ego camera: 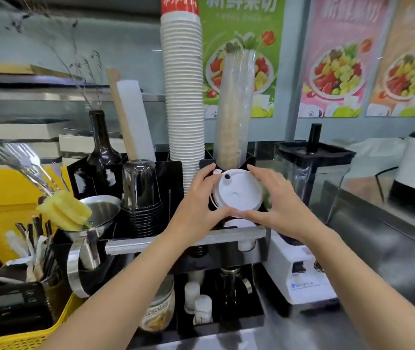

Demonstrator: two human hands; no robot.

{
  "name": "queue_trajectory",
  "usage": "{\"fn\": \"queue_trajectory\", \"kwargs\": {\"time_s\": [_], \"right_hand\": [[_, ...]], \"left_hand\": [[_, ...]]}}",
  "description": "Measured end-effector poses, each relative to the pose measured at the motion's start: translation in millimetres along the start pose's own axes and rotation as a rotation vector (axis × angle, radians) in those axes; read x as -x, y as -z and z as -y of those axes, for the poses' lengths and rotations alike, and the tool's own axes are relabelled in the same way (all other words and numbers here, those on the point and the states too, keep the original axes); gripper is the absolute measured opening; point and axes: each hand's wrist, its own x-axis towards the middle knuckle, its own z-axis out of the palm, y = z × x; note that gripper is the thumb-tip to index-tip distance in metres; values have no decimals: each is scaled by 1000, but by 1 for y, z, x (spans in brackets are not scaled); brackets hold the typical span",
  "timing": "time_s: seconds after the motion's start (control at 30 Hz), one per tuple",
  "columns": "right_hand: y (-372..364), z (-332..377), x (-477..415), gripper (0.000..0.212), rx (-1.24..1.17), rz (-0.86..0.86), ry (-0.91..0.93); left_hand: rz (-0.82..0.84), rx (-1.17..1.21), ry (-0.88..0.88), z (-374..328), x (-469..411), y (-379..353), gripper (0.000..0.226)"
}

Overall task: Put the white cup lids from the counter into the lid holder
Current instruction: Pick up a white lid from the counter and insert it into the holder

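Observation:
A stack of white cup lids [239,194] sits tilted toward me at the mouth of the black lid holder [207,164], just right of centre. My left hand [198,203] grips the stack's left and lower edge. On the stack's right side my right hand [274,198] has its fingers over the top rim and its thumb under the bottom. More white lids [239,223] show below the stack inside the holder.
A tall stack of white paper cups [185,97] and a sleeve of clear cups [234,109] rise right behind the holder. Black cups [140,193] and a steel funnel [100,210] stand to the left, a blender [310,188] to the right, a yellow basket [24,339] at lower left.

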Motion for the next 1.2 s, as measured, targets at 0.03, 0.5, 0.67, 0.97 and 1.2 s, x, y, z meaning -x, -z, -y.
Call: {"fn": "queue_trajectory", "kwargs": {"time_s": [0.03, 0.5, 0.67, 0.97, 1.2], "right_hand": [[2, -4, -6, 87, 23, 9, 3], [-18, -56, -59, 70, 396, 599, -51], [-33, -65, -66, 70, 540, 685, -6], [-37, -54, -79, 59, 519, 989, -154], [-42, -57, -76, 60, 622, 997, -58]], "left_hand": [[11, -20, -3, 1, -7, -2, 66], [333, -605, 102, 34, -38, -38, 69], [473, -807, 36, 38, -43, -46, 54], [799, -933, 105, 40, -54, -51, 50], [874, -939, 155, 38, -59, -54, 53]]}}
